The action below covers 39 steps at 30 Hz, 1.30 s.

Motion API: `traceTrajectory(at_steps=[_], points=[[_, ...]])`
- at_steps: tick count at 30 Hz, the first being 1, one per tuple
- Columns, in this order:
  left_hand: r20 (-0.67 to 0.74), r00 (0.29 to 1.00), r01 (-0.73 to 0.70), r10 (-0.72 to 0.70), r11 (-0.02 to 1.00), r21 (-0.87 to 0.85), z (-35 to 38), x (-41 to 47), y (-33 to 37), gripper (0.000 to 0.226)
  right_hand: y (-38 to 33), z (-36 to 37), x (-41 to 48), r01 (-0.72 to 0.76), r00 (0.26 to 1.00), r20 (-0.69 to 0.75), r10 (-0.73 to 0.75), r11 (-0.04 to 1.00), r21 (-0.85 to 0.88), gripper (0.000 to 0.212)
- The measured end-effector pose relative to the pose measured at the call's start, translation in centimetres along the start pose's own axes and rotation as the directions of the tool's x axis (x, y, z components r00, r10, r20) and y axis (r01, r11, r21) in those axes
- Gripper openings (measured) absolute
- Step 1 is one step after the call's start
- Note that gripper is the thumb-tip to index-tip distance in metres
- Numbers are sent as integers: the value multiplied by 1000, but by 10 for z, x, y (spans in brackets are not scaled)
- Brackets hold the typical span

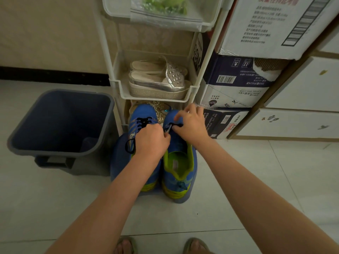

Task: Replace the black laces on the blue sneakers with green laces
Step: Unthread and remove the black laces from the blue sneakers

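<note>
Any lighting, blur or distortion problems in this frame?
Head view: dim, flat indoor light with no glare, and the inside of the bin is nearly black. Head view: the wide-angle lens bows the rack and boxes toward the edges. Head view: the left hand and right hand at the laces look slightly soft.

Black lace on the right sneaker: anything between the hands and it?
Nothing visible: the right hand already pinches the black lace on the right sneaker, and the left hand is curled beside it, grip hidden.
</note>
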<state>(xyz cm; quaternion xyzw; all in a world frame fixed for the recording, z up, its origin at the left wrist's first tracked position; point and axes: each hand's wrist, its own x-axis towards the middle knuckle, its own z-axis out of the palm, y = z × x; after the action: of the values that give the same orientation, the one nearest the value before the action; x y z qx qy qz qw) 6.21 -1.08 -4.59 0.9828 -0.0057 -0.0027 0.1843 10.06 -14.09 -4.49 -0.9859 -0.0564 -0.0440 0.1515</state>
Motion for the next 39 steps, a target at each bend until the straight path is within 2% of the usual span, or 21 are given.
traceTrajectory(at_steps=[3,6,8,10,11,13,15,17,19,21,23,25,28,31,33,35,37,38,39], points=[[-8,1000,-7,7,1000,11,0,-1,0,30,-6,13,-4,-35,997,64,40,996,-81,28],[-2,1000,-5,5,1000,11,0,-1,0,29,-9,11,-3,-39,999,8,39,996,-86,21],[0,1000,-4,4,1000,16,-1,-1,1,29,-4,1,1,-213,963,-132,234,965,156,17],[0,1000,-6,6,1000,24,-2,-1,2,29,5,-12,5,-345,866,-182,466,821,455,16],[-1,1000,-3,4,1000,26,-2,-1,2,28,9,-17,6,-359,847,-179,501,787,501,18],[-3,1000,-4,4,999,33,-1,-1,3,26,13,-21,2,-352,883,-130,452,819,454,26],[-13,1000,-6,6,1000,28,-2,-1,4,19,13,-22,-8,-384,912,35,408,822,422,27],[-23,1000,-19,19,1000,0,-3,0,5,26,9,-18,-21,-435,892,258,370,856,278,44],[-4,1000,-23,23,997,-68,-4,5,7,37,6,-11,-34,-387,881,334,335,916,103,53],[-8,999,-35,34,986,-162,-3,16,8,37,1,-2,-45,-318,920,266,289,946,71,41],[20,993,-110,114,981,-162,2,28,9,34,-4,8,-55,-287,951,160,264,947,145,30],[95,974,-196,207,974,-117,7,38,10,34,-6,14,-61,-297,955,68,289,918,264,26],[171,949,-267,265,964,-9,10,46,17,36,-5,17,-65,-319,943,37,330,872,371,23],[160,954,-279,255,948,156,12,52,24,31,-4,18,-64,-314,945,31,326,879,359,23],[140,971,-219,195,960,176,13,54,25,25,-4,19,-63,-318,945,34,327,883,346,24],[174,978,-124,112,990,63,14,54,23,23,-4,20,-63,-330,941,48,334,883,333,23],[187,982,33,10,974,-226,13,54,18,22,-4,19,-63,-337,939,51,339,883,327,23],[200,979,129,-48,900,-417,10,54,15,21,-4,19,-63,-336,939,49,340,884,324,23],[241,966,222,-92,773,-594,6,54,13,19,-4,19,-63,-337,939,50,340,885,321,23]])
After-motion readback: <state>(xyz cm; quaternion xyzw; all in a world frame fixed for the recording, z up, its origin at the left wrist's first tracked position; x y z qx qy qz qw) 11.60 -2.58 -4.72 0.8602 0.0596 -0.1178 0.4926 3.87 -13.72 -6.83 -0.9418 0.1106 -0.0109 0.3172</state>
